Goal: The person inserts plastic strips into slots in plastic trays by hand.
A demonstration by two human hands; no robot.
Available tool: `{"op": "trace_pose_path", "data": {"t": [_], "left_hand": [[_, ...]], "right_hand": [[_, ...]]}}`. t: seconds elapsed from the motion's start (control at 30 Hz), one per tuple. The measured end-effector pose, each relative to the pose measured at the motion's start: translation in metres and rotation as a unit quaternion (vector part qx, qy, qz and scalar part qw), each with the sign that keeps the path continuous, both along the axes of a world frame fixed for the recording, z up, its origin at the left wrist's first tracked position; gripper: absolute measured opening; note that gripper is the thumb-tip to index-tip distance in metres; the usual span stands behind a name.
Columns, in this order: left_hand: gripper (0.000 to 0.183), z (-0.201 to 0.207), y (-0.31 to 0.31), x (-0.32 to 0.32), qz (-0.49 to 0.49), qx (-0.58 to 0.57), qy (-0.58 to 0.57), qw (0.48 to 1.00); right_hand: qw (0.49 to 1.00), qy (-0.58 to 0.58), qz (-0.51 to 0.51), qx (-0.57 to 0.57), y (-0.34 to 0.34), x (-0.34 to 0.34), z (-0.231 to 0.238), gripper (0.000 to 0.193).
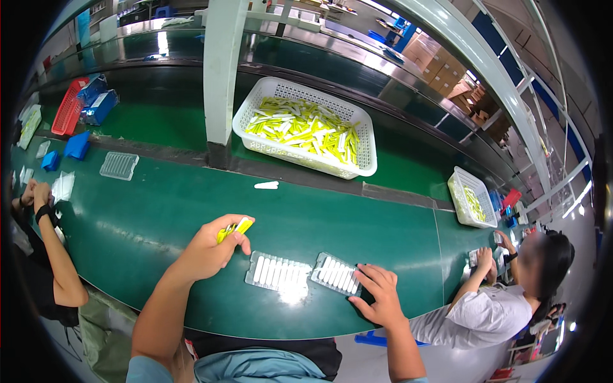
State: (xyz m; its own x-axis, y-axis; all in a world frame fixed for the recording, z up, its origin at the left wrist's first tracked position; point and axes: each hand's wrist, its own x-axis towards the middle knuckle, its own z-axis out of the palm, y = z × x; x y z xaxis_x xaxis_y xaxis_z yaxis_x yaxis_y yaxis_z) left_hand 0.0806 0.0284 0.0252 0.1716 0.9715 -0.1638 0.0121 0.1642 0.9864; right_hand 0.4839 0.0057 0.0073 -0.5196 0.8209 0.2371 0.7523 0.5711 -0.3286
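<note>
Several slim yellow-and-white plastic sticks [243, 225] are bunched in my closed left hand [217, 246], raised over the green table left of the trays. Below and to its right lies a clear plastic tray [249, 269] with a row of white sticks [274, 273] in its slots. A second clear tray [317, 261], also filled with white sticks, sits at a slant beside it. My right hand [382, 295] is at this tray's right end, fingers spread, thumb and fingertips by its edge. Whether they press on the tray is hard to tell.
Beyond the trays stands a white basket [300, 156] heaped with yellow-and-white sticks, near a white post [220, 83]. A few loose white sticks [266, 186] and an unfilled clear tray [119, 165] lie on the table [159, 204]. Co-workers sit at left and right [495, 313].
</note>
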Motion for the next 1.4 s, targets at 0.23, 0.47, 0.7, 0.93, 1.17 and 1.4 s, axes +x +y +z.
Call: {"op": "trace_pose_path", "data": {"t": [0.23,0.47,0.7,0.93,1.17,1.4], "left_hand": [[0.031,0.002,-0.004,-0.005,0.026,0.018,-0.018,0.999],[0.038,0.013,-0.006,0.006,-0.117,0.036,-0.194,0.973],[0.042,0.006,-0.021,0.006,-0.229,-0.004,-0.344,0.910],[0.043,0.002,-0.019,-0.009,-0.253,-0.014,-0.460,0.851],[0.038,0.004,-0.024,-0.037,-0.235,0.072,-0.550,0.799],[0.038,0.005,-0.017,-0.043,-0.210,0.039,-0.562,0.799]], "right_hand": [[0.998,0.006,0.018,-0.062,0.014,-0.004,0.019,0.068],[0.998,-0.009,0.049,-0.034,0.013,-0.070,0.021,0.074],[0.980,0.068,0.186,-0.018,0.049,-0.201,0.002,0.062],[0.959,0.074,0.272,0.040,0.059,-0.375,-0.009,0.064],[0.938,0.059,0.341,0.006,0.064,-0.474,0.009,0.067],[0.937,0.036,0.347,0.026,0.135,-0.533,-0.016,0.060]]}}
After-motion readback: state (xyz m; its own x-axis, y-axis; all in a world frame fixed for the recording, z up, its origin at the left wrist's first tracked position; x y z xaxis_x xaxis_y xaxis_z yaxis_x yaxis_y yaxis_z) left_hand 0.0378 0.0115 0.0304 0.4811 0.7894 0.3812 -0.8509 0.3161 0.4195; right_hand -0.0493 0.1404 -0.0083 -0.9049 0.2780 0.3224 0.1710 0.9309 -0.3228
